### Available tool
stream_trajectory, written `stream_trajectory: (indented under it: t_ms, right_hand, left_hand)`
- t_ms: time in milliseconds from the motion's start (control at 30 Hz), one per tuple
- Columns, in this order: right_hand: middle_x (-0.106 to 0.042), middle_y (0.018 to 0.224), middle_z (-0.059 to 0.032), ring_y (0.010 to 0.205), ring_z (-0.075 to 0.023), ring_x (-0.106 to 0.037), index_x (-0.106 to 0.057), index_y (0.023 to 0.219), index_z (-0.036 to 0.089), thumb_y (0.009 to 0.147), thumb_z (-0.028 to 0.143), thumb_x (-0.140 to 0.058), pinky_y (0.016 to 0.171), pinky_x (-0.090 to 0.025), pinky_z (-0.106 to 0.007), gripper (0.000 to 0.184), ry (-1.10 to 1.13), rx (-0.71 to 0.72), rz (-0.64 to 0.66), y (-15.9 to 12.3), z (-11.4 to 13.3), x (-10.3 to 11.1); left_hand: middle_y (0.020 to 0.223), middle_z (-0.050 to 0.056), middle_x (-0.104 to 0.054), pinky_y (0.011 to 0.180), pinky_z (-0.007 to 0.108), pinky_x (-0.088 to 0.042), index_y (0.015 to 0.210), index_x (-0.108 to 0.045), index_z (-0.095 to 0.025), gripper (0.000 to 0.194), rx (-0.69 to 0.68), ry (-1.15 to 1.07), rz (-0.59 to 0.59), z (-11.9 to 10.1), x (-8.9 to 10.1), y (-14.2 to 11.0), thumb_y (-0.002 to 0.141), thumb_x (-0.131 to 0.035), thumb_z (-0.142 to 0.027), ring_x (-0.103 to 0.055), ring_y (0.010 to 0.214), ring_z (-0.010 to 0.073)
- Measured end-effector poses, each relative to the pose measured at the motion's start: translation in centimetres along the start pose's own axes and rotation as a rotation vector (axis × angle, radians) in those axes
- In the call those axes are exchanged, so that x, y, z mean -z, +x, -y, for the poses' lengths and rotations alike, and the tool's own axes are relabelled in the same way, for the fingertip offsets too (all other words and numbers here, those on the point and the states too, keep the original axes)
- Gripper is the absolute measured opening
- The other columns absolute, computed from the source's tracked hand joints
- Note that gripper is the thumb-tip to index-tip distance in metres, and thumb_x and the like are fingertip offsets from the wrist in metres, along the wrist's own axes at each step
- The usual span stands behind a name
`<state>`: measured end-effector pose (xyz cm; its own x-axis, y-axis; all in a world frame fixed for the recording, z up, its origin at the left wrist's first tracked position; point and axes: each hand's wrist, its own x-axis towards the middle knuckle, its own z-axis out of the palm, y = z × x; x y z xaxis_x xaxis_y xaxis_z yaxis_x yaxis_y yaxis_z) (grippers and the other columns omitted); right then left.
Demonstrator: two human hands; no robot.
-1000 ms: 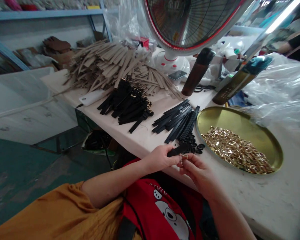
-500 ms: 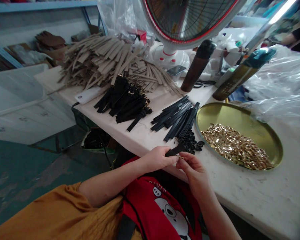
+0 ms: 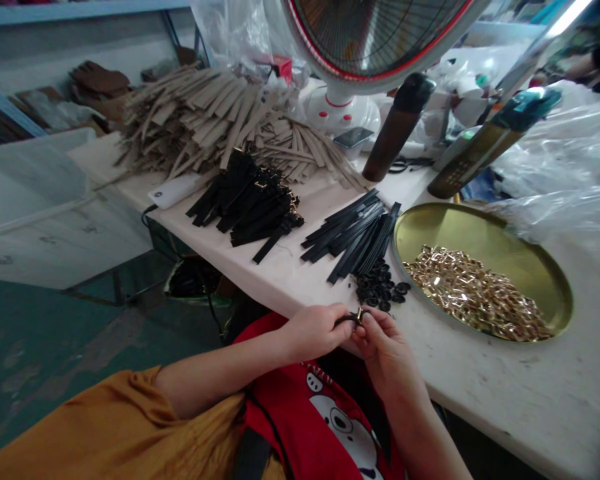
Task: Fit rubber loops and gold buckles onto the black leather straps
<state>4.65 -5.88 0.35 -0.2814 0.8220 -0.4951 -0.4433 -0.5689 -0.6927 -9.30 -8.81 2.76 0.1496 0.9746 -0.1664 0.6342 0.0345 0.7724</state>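
My left hand (image 3: pixel 325 328) is closed on a black strap (image 3: pixel 347 319), just over the table's front edge. Against it, my right hand (image 3: pixel 383 340) pinches a small gold buckle (image 3: pixel 359 315) at the strap's end. Whether the strap runs fully through the buckle is hidden by the fingers. Small black loops (image 3: pixel 380 283) lie in a heap just beyond the hands, beside a fan of flat black straps (image 3: pixel 353 233). To the right, gold buckles (image 3: pixel 480 293) are piled in a round gold tray (image 3: pixel 525 257). Black straps with gold buckles (image 3: pixel 253 200) form a pile further left.
Behind are a large heap of beige strips (image 3: pixel 195 123), a fan (image 3: pixel 340 110), a phone (image 3: pixel 353 137), a dark brown bottle (image 3: pixel 397 133), a second bottle (image 3: pixel 485 153) and scissors (image 3: pixel 407 164). Clear plastic sheeting (image 3: pixel 570 160) lies at right; a white bin (image 3: pixel 45 213) stands left.
The black strap, earlier held flat and pointing up, is now turned and partly hidden between my fingers. The gold buckle has tilted upright at its end. Both hands stay close together.
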Motion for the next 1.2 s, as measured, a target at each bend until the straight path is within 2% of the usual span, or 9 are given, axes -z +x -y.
stream_trajectory:
  t_ms: [300, 400, 567, 733, 900, 967, 1100, 1133, 1200]
  right_hand:
    - [-0.061, 0.065, 0.0059, 0.048, -0.0024, -0.053, -0.064, 0.076, 0.019, 0.053, 0.02, -0.079, 0.049, -0.05, -0.012, 0.027, 0.043, -0.015, -0.073, 0.1, 0.5, 0.3]
    - [-0.06, 0.066, 0.0063, 0.048, -0.0023, -0.052, -0.062, 0.077, 0.02, 0.055, 0.021, -0.078, 0.05, -0.049, -0.014, 0.027, 0.002, -0.008, -0.047, -0.2, 0.4, 0.1]
    - [-0.059, 0.066, 0.0039, 0.054, -0.0064, -0.052, -0.059, 0.074, 0.019, 0.067, 0.027, -0.071, 0.051, -0.046, -0.018, 0.016, -0.07, 0.012, 0.093, -1.0, -1.4, 0.1]
    - [-0.054, 0.06, 0.0046, 0.053, -0.0074, -0.048, -0.054, 0.07, 0.018, 0.071, 0.031, -0.066, 0.05, -0.042, -0.019, 0.017, -0.076, 0.078, 0.063, -1.1, -2.0, 0.5]
    - [-0.048, 0.056, 0.0061, 0.05, -0.0085, -0.045, -0.051, 0.069, 0.019, 0.069, 0.032, -0.066, 0.052, -0.042, -0.023, 0.02, -0.073, 0.032, 0.051, -1.1, -1.7, 0.5]
    - [-0.047, 0.056, 0.0054, 0.05, -0.0096, -0.044, -0.051, 0.069, 0.019, 0.072, 0.036, -0.062, 0.052, -0.041, -0.024, 0.02, -0.219, 0.119, 0.016, -1.4, -1.7, 0.6]
    - [-0.054, 0.07, -0.0002, 0.065, -0.0138, -0.049, -0.055, 0.069, 0.018, 0.075, 0.037, -0.058, 0.063, -0.041, -0.027, 0.02, -0.781, 0.585, -0.144, -2.2, -1.2, 0.8]
    - [-0.055, 0.073, -0.0012, 0.069, -0.0148, -0.05, -0.057, 0.07, 0.018, 0.073, 0.037, -0.06, 0.065, -0.041, -0.028, 0.019, -0.871, 0.641, -0.153, -2.3, -1.0, 0.8]
    - [-0.057, 0.075, -0.0015, 0.07, -0.0155, -0.052, -0.058, 0.074, 0.019, 0.072, 0.037, -0.061, 0.067, -0.042, -0.029, 0.018, -0.863, 0.562, -0.096, -2.2, -0.7, 0.9]
  left_hand:
    - [0.066, 0.0, -0.055, 0.054, 0.022, -0.03, 0.074, -0.05, -0.016, 0.019, 0.016, 0.029, -0.02, -0.4, 0.2, -1.3, 0.084, -0.038, -0.028, -0.048, 0.059, 0.011]
    - [0.066, -0.001, -0.054, 0.055, 0.021, -0.032, 0.077, -0.05, -0.016, 0.018, 0.022, -0.087, -0.026, -0.5, -0.1, -1.5, 0.084, -0.038, -0.027, -0.047, 0.059, 0.0104]
    - [0.067, -0.001, -0.054, 0.057, 0.02, -0.035, 0.08, -0.05, -0.015, 0.017, 0.048, -0.316, 0.002, -0.4, -0.4, -1.3, 0.084, -0.04, -0.029, -0.049, 0.061, 0.0096]
    - [0.058, -0.005, -0.049, 0.049, 0.017, -0.033, 0.077, -0.049, -0.015, 0.016, 0.149, -0.552, 0.101, 0.1, -0.6, -1.2, 0.081, -0.042, -0.029, -0.041, 0.049, 0.0054]
    - [0.053, -0.007, -0.046, 0.037, 0.016, -0.022, 0.073, -0.047, -0.016, 0.013, 0.263, -0.684, 0.173, 0.1, -0.9, -0.9, 0.078, -0.044, -0.028, -0.031, 0.037, 0.0035]
    - [0.052, -0.007, -0.046, 0.036, 0.016, -0.023, 0.072, -0.046, -0.016, 0.013, 0.279, -0.701, 0.175, 0.0, -0.8, -0.9, 0.077, -0.044, -0.028, -0.032, 0.036, 0.0033]
    - [0.059, -0.004, -0.051, 0.039, 0.016, -0.029, 0.077, -0.049, -0.015, 0.016, 0.231, -0.679, 0.175, 0.1, -0.8, -1.0, 0.078, -0.045, -0.031, -0.038, 0.04, 0.0039]
    - [0.061, -0.004, -0.052, 0.04, 0.016, -0.03, 0.078, -0.05, -0.015, 0.017, 0.203, -0.649, 0.16, 0.1, -0.8, -1.1, 0.079, -0.045, -0.032, -0.039, 0.042, 0.0043]
    - [0.063, -0.003, -0.052, 0.045, 0.017, -0.033, 0.078, -0.052, -0.014, 0.019, 0.137, -0.564, 0.097, 0.1, -0.9, -1.1, 0.079, -0.044, -0.032, -0.042, 0.047, 0.0053]
